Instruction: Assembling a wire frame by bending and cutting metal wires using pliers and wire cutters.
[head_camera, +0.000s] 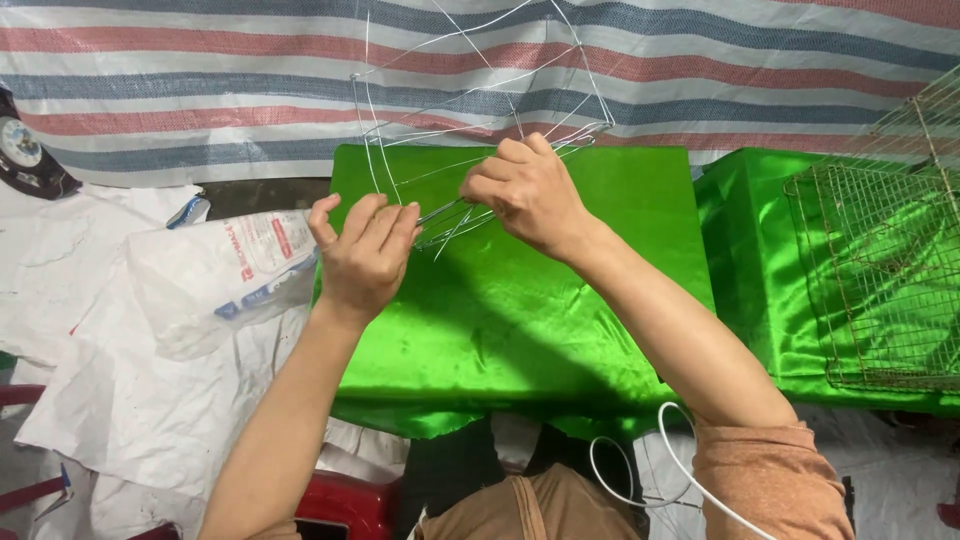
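Note:
A thin white wire frame (480, 95) of bent loops stands over the far part of a bright green cloth-covered table (520, 320). My left hand (362, 255) pinches the wire ends near the frame's lower left. My right hand (525, 190) grips the bundle of wires where they meet, just right of the left hand. Both hands are closed on the wire above the cloth.
A striped tarp (200, 90) hangs behind. White plastic sacks (200, 280) lie at the left. A second green-covered surface (760, 260) at the right carries a rusty wire mesh cage (880, 280). A white wire loop (680, 470) lies by my lap.

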